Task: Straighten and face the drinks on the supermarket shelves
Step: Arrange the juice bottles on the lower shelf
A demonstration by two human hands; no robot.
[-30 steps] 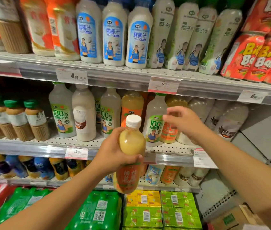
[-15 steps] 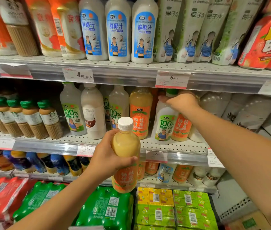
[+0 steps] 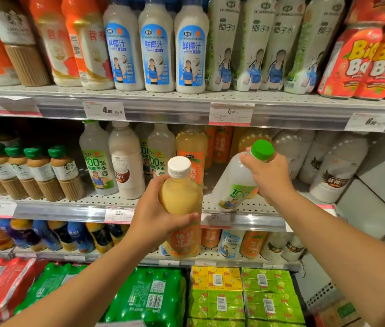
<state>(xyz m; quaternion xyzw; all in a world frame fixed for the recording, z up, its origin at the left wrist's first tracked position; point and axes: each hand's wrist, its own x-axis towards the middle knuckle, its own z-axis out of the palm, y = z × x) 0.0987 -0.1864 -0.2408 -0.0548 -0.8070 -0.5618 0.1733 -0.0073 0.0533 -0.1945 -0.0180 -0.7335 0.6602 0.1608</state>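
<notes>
A chilled supermarket rack fills the view, its perforated metal shelves edged with clear strips holding price tags; a grey side wall (image 3: pixel 375 208) closes it on the right.

On the top shelf (image 3: pixel 45 92), left to right: brown and orange bottles, three blue-label bottles (image 3: pixel 155 48), four pale coconut-water bottles (image 3: pixel 257 43), then red Big Ball cans (image 3: pixel 361 64).

On the middle shelf (image 3: pixel 45 197), five green-capped coffee bottles (image 3: pixel 66 173) stand in a row at the left, then a 100% bottle (image 3: pixel 98 161) and a white bottle (image 3: pixel 125 161) side by side, with orange juice bottles behind.

The left hand (image 3: pixel 153 215) is wrapped around the middle of a juice bottle (image 3: pixel 181 199) with a white cap, held upright in front of the middle shelf edge. The right hand (image 3: pixel 269 175) grips the neck of a green-capped bottle (image 3: pixel 236 185), which tilts right with its base touching the middle shelf near the front edge. White bottles (image 3: pixel 338 171) stand to its right.

The lower shelf carries dark blue and orange bottles. At the bottom lie red packs (image 3: pixel 0 284), green packs (image 3: pixel 149 298) and yellow-green cartons (image 3: pixel 241 293).
</notes>
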